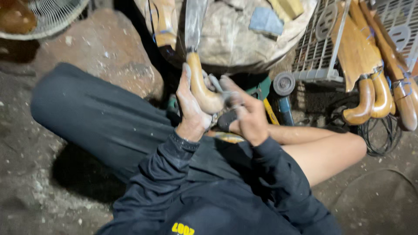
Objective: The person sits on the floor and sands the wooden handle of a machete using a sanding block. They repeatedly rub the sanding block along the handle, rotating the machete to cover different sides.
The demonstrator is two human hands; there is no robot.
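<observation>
My left hand [190, 109] is wrapped around the curved wooden handle [203, 87] of a large knife, whose metal blade [194, 21] points up and away from me. My right hand [246, 114] is closed on a small dark object [227, 119] pressed against the butt end of that handle. Both hands are dusty and sit above my lap, between my dark-trousered left leg [100, 117] and my bare right leg [322, 148].
Several finished knives with curved wooden handles [374, 93] lean against a wire rack [315, 48] at the right. An angle grinder [284, 87] lies just behind my hands, with a black cable [383, 130] coiled nearby. A large stone [104, 48] and a fan [48, 17] are at the left.
</observation>
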